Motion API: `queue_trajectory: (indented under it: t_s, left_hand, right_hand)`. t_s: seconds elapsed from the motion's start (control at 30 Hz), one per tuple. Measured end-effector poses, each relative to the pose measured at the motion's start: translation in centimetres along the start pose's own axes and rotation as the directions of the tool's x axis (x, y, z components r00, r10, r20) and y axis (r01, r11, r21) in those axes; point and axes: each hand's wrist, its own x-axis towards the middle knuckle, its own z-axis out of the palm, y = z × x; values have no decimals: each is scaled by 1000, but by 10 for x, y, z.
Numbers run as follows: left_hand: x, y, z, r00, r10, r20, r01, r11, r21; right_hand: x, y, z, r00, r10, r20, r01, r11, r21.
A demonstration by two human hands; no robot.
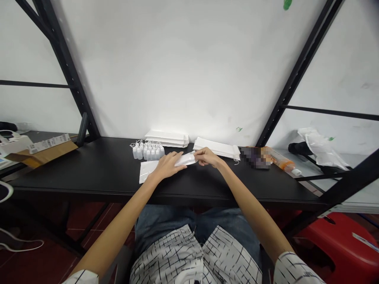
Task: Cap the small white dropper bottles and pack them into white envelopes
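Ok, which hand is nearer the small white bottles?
Left. The left hand sits just beside the small white bottles, at their front corner; the right hand lies farther right, beyond the white packet.

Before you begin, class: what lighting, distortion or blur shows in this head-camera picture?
Head view: wide-angle distortion tilts the black shelf upright inward; glare brightens the white wall above the stacked white packets; a pixelated patch blurs something on the black table.
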Motion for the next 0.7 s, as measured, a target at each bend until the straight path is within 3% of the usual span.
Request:
queue_trajectory:
  t_s: [0.1,0.2,0.33,0.47,0.6,0.7]
  left_hand:
    - [0,0,1,993,6,114,-9,1000,26]
    - [0,-2,0,989,19,148,-21,1000,12]
    - [-3,-7,-2,990,19,143,-17,1000,-15]
    - [-11,-13,-1,985,83,152,-83,997,-1]
    - [-24,-19,-2,986,99,137,-96,995,-24]
    - [-31,-22,-6,989,47,137,-43,999,-31]
  right_hand:
    - [-2,1,0,995,71,76,-67,996,-60]
    - [-5,-1,-2,997,73,0,-72,984,-166]
    - [2,-3,-7,982,-33,-187,-17,965,-261]
    - [27,-6,0,920,-257,-295,95,878,-469]
    - [59,-25,31,885,-415,-209,157,691,-706]
    - [81,-46,59,894,-442,-73,229,591,-773]
